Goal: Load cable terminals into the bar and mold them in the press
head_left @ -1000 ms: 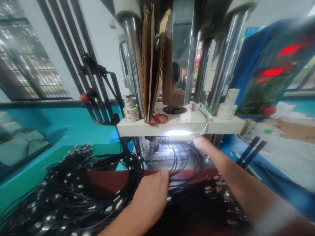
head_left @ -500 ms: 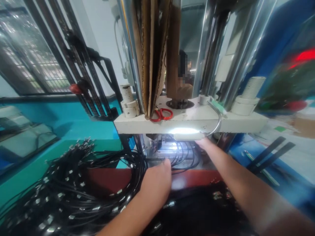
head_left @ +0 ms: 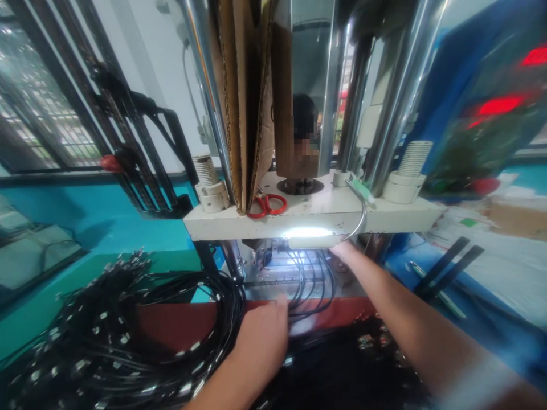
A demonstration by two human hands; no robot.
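Just below centre, twd 6 o'clock, gripping black cables [head_left: 334, 285] in L hand [head_left: 262, 330] — closed on them, w/ fingers curled & thumb uppermost. Running from fist twd 3 o'clock first, then bending up in side-by-side arcs, w/ long axis curved & approx. upright in upper stretch. Pointing twd 12, over lit metal bed [head_left: 265, 289] beneath white plate [head_left: 376, 219], w/ far tips lost behind lamp [head_left: 314, 242]. At 1 o'clock from L hand, reaching in under plate edge w/ R hand [head_left: 344, 254], just beside lamp — partly hidden, so can't tell grip or contents. At 9 o'clock from L hand, lying in thick coil: cable bundle [head_left: 231, 307], dotted w/ pale bits, too blurred to read. At 12, resting on plate next to cardboard [head_left: 239, 114]: red-handled scissors [head_left: 265, 206]. At 2, glowing red on control panel [head_left: 499, 105]: smeared readouts, illegible.
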